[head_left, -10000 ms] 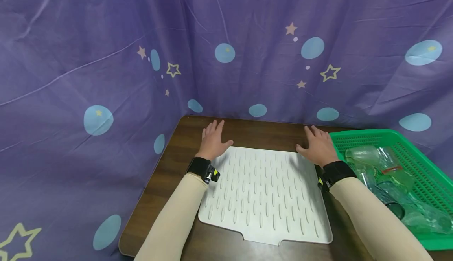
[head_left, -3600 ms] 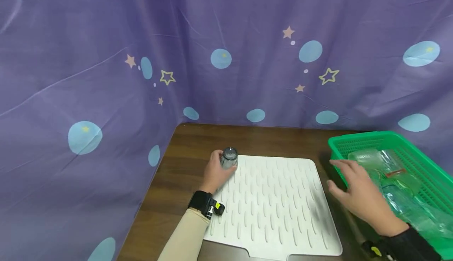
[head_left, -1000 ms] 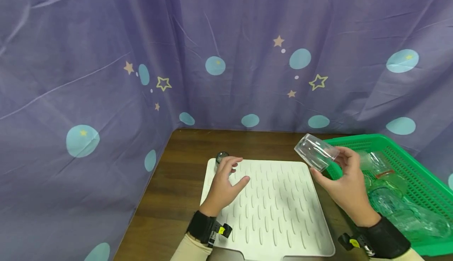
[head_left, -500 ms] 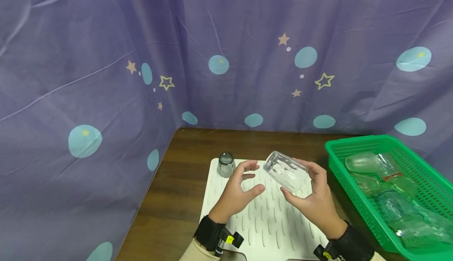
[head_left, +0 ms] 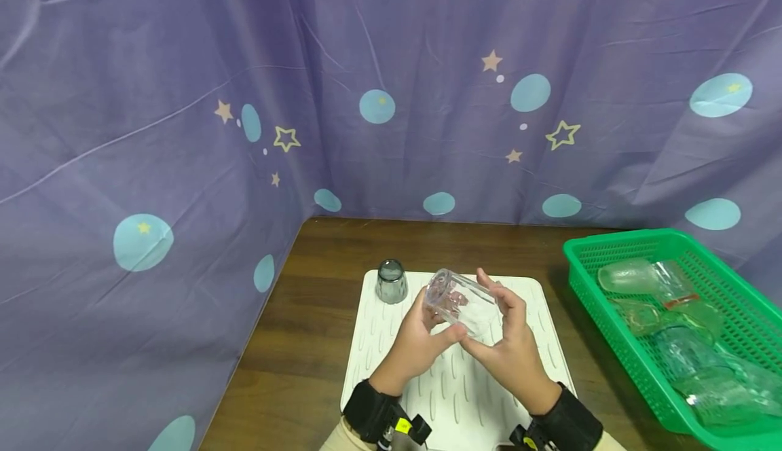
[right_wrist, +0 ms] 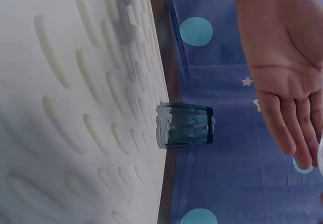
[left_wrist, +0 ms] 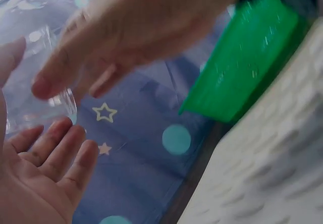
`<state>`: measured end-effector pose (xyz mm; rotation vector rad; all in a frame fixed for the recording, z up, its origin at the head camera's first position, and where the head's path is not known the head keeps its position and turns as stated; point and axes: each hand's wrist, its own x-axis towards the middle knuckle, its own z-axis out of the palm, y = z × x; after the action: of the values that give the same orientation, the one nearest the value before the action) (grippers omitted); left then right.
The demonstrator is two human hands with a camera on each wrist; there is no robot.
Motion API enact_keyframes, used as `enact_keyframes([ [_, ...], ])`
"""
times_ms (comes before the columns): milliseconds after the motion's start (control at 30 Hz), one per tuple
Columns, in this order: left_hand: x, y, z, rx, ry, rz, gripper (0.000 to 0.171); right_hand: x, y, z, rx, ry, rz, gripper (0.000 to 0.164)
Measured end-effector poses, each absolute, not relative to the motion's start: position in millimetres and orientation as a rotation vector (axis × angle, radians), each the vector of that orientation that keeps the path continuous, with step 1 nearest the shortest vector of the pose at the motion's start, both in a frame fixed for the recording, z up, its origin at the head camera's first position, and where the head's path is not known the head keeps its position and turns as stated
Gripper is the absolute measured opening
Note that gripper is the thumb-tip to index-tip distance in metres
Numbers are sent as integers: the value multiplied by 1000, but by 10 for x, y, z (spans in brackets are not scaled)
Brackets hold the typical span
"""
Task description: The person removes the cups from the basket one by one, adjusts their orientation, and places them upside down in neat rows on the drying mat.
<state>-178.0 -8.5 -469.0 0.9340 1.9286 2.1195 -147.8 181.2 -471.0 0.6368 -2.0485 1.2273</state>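
A clear drinking glass (head_left: 470,305) is held tilted over the white ridged tray (head_left: 452,403), between both hands. My left hand (head_left: 412,342) grips its upper left end, thumb in front and fingers behind; in the left wrist view the left hand's fingers (left_wrist: 55,158) lie along the glass's side. My right hand (head_left: 512,352) holds the lower right end between thumb and fingers, the two thumbs nearly meeting below it. Only a sliver of this glass shows in the right wrist view. A smoky grey-blue tumbler (head_left: 391,282) stands upside down at the tray's far left corner.
To the right stands a green plastic basket (head_left: 623,363) holding several clear glasses (head_left: 678,352) lying on their sides, one with a red band. The brown wooden table (head_left: 287,342) borders a purple curtain (head_left: 427,132) behind and at left.
The right hand took the clear glass from the basket side and moved it left over the tray, where the left hand now grips it too. Earlier, the left hand released the grey-blue tumbler at the corner.
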Motion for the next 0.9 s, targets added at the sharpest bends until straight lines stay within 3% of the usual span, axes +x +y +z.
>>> enact_keyframes([
  [333,-1860,-150,-4778,677,2313,2118,71,-1512,1826,-4535,592,-2315,1050,89],
  [767,-1835,-135,-4930,671,2877,1516,67,-1686,1612,-4469,565,-2413,944,57],
  [900,-1858,-202,-4967,642,2823,1479,72,-1824,1635,-4550,534,-2454,943,57],
])
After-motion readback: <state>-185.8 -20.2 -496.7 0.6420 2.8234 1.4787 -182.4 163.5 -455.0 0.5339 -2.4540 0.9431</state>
